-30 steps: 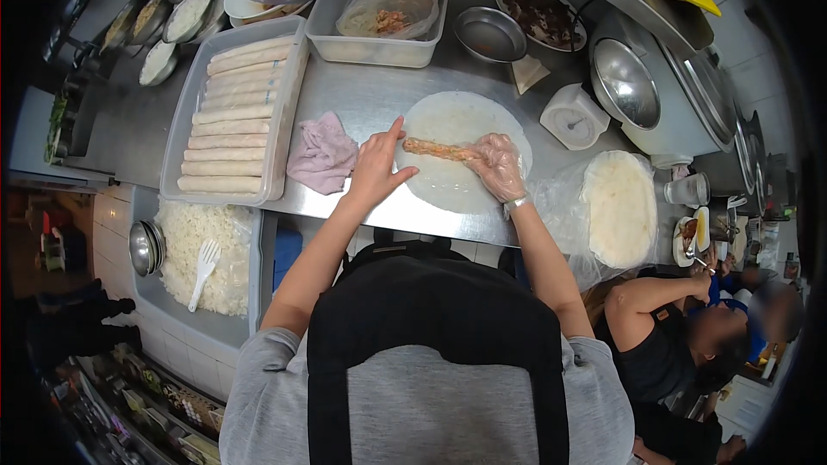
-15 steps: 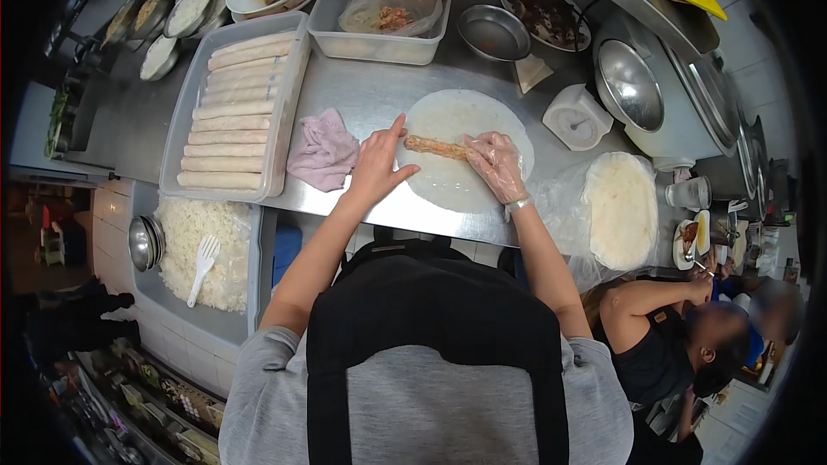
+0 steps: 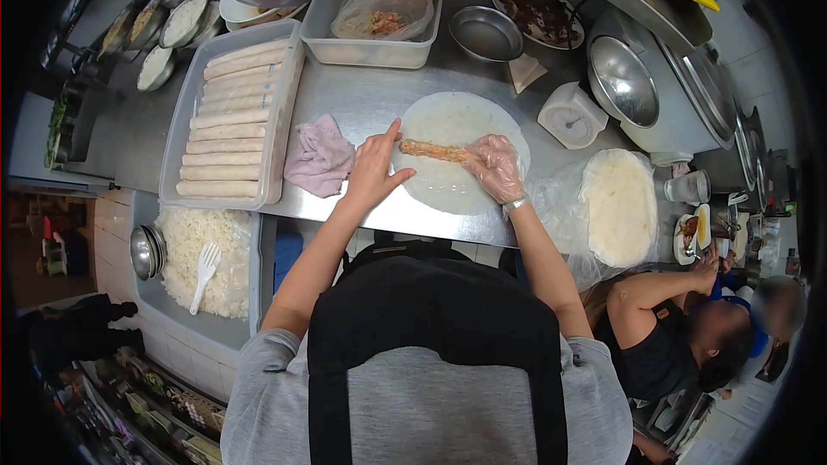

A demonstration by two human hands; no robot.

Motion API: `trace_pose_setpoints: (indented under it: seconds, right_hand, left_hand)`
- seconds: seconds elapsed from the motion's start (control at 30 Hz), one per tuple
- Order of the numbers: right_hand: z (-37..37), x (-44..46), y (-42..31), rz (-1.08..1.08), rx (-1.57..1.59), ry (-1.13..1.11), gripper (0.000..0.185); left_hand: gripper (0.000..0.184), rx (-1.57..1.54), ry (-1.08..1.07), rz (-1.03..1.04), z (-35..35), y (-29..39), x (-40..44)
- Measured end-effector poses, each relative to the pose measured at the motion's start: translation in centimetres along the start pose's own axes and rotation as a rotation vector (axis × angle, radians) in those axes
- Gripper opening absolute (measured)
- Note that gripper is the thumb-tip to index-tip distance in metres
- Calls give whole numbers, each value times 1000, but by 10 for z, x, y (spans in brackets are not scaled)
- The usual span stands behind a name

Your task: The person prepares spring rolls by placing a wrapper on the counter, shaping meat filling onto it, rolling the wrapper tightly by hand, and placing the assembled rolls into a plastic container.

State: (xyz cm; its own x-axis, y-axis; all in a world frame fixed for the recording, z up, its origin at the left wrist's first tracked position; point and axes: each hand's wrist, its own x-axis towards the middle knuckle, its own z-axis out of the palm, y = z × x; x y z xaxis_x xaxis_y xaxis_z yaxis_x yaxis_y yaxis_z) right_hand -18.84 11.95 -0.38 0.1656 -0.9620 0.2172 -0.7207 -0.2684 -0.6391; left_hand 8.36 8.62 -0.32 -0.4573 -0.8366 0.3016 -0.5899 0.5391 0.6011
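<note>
A round, thin, pale wrapper (image 3: 457,194) lies flat on the steel counter. Across its middle runs a long strip of orange-brown minced filling (image 3: 426,150). My right hand (image 3: 497,169), in a clear plastic glove, has its fingers bunched around the filling's right end. At the left edge of the wrapper, my bare left hand (image 3: 375,168) is open, thumb and forefinger spread near the filling's left end, holding nothing. A crumpled pink cloth (image 3: 319,155) lies just left of that hand. To the right, a stack of wrappers (image 3: 618,207) rests on plastic film.
A plastic tub (image 3: 294,77) of rolled wrappers stands left, with another tub (image 3: 370,53) of bagged filling behind. A metal bowl (image 3: 487,33) and white scale (image 3: 573,119) sit at the back right. Cooked rice (image 3: 177,250) fills a lower bin. Another person (image 3: 655,319) is at right.
My gloved right hand stays at the filling's right end, its fingers shifting slightly. My left hand barely moves. The view has shifted a little, and the person at right has moved an arm.
</note>
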Motion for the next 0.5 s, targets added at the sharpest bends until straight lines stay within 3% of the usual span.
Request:
trace_pose_setpoints:
  seconds: [0.13,0.2,0.43,0.5]
  right_hand:
    - [-8,-3,-5,-26,27,33,41]
    - [-11,-7,-11,-40,-124,149,33]
    - [-11,-5,1,-7,-12,67,41]
    - [-7,-3,-16,-61,-192,196,38]
  left_hand:
    - [96,-2,-1,-8,0,0,1]
    - [96,-2,-1,-13,1,-1,0]
    - [96,3,-4,-10,0,1,0]
    - [96,1,-11,-9,0,1,1]
